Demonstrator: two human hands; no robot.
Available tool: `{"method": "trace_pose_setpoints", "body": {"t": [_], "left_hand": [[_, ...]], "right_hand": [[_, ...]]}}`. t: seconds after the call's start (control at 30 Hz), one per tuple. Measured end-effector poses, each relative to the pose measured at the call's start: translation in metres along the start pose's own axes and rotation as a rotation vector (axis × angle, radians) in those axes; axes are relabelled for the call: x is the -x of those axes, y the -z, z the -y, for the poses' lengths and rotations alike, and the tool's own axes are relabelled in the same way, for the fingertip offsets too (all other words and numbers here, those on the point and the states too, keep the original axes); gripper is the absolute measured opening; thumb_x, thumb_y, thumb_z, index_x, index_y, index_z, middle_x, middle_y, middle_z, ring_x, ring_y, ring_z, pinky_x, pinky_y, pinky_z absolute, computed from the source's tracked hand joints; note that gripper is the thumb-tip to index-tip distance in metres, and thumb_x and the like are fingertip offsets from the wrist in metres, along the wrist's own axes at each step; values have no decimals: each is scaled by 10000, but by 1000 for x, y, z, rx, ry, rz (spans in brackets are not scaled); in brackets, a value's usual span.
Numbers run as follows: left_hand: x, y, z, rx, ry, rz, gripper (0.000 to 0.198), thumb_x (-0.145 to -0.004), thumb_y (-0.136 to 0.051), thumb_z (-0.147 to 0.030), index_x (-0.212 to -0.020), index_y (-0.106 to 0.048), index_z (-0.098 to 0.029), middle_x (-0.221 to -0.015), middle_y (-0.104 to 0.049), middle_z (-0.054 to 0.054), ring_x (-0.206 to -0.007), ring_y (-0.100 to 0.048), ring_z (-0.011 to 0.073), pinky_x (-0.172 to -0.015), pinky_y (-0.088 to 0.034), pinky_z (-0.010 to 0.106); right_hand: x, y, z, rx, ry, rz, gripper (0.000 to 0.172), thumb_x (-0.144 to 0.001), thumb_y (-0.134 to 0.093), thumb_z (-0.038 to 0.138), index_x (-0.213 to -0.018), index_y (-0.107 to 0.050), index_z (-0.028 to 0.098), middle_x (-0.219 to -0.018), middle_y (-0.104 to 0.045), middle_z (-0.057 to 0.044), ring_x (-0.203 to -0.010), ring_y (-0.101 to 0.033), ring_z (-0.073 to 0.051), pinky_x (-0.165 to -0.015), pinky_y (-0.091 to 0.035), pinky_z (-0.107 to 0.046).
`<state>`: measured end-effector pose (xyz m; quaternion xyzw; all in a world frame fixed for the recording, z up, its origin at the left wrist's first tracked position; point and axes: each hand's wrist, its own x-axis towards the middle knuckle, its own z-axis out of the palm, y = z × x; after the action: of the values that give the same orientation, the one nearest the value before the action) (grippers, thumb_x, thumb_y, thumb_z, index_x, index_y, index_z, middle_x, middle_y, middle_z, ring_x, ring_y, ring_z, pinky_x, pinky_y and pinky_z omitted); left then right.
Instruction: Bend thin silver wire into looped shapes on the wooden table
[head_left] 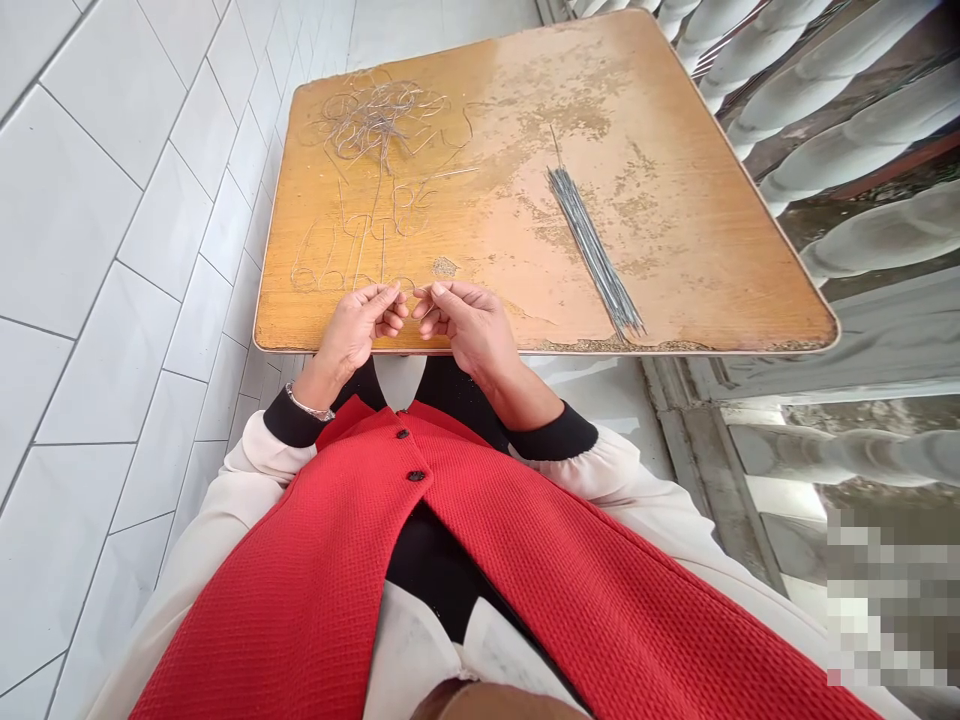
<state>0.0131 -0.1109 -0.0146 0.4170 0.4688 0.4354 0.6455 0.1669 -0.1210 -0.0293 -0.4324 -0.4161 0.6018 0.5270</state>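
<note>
A worn orange wooden tabletop (660,270) with a thin bent wire (409,287) pinched at its near edge.
A bundle of straight grey wires (592,250) lies right of centre, a tangled grey wire heap (371,120) upper left; the left hand (356,325) and right hand (465,325) both grip the wire, which could slip if either pinch loosens.

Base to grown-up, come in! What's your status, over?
Left hand, right hand pinching bent wire. Straight wires lying right. Wire tangle beyond. Nothing blocking.
</note>
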Motion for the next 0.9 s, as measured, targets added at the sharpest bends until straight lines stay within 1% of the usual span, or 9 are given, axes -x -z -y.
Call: {"method": "trace_pose_setpoints", "body": {"t": [0.1, 0.2, 0.33, 0.43, 0.53, 0.6, 0.7, 0.8, 0.9], "left_hand": [[0, -1, 2, 20, -3, -7, 320, -972, -658, -347, -713, -620, -163, -652, -632, -35, -514, -533, 23, -547, -437, 165], [0, -2, 3, 22, -8, -14, 332, -966, -667, -346, -693, -608, -166, -646, -627, -35, -510, -522, 22, -539, -428, 163], [0, -2, 5, 5, -8, -13, 343, -948, -688, -378, -690, -607, -168, -650, -627, -30, -507, -508, 25, -509, -405, 161], [1, -1, 5, 21, -20, 3, 340, -941, -697, -379, -692, -608, -166, -652, -629, -30, -509, -511, 24, -502, -393, 165], [2, 0, 5, 36, -28, 30, 317, -944, -693, -380, -723, -614, -167, -663, -638, -29, -518, -530, 28, -514, -409, 168], [4, 0, 4, 27, -17, 35, 308, -951, -678, -399, -753, -615, -172, -669, -640, -31, -518, -542, 30, -521, -424, 167], [5, 1, 4, 2, -3, 29, 303, -951, -672, -422, -785, -608, -176, -676, -641, -38, -511, -561, 31, -513, -434, 162], [3, 2, 5, -56, -36, 8, 275, -923, -715, -381, -783, -598, -175, -676, -652, -40, -505, -591, 38, -491, -436, 161], [0, 3, 8, -139, -107, -60, 238, -912, -723, -296, -753, -595, -173, -687, -662, -42, -496, -603, 40, -479, -443, 166]], "right_hand": [[1, 1, 1, -94, -83, 21, 217, -871, -757, 364, -781, -689, 178, -677, -673, 5, -480, -550, -62, -499, -493, -181], [-1, 2, 2, -133, -152, 54, 184, -868, -739, 307, -757, -666, 180, -646, -634, 20, -450, -502, -52, -468, -466, -168], [-6, 3, 7, -173, -254, 127, 163, -843, -734, 236, -717, -648, 177, -565, -514, 53, -429, -401, -40, -409, -372, -143], [-9, 4, 9, -202, -318, 197, 173, -823, -762, 227, -714, -644, 162, -522, -434, 75, -419, -324, -25, -389, -290, -126], [-9, 4, 10, -252, -352, 191, 145, -824, -745, 195, -718, -656, 151, -493, -393, 90, -406, -263, -10, -381, -240, -112], [-8, 4, 9, -262, -340, 142, 124, -834, -714, 171, -719, -670, 154, -497, -419, 85, -406, -276, -12, -382, -257, -112], [-6, 3, 7, -209, -270, 76, 109, -830, -732, 186, -734, -686, 164, -549, -520, 63, -418, -359, -20, -407, -335, -130], [-4, 4, 2, -126, -171, 64, 213, -791, -815, 300, -713, -663, 174, -622, -616, 32, -442, -451, -37, -448, -414, -166], [-3, 5, -6, -22, -52, 38, 305, -775, -824, 464, -772, -684, 193, -749, -704, -11, -516, -549, -76, -518, -493, -216]]}}
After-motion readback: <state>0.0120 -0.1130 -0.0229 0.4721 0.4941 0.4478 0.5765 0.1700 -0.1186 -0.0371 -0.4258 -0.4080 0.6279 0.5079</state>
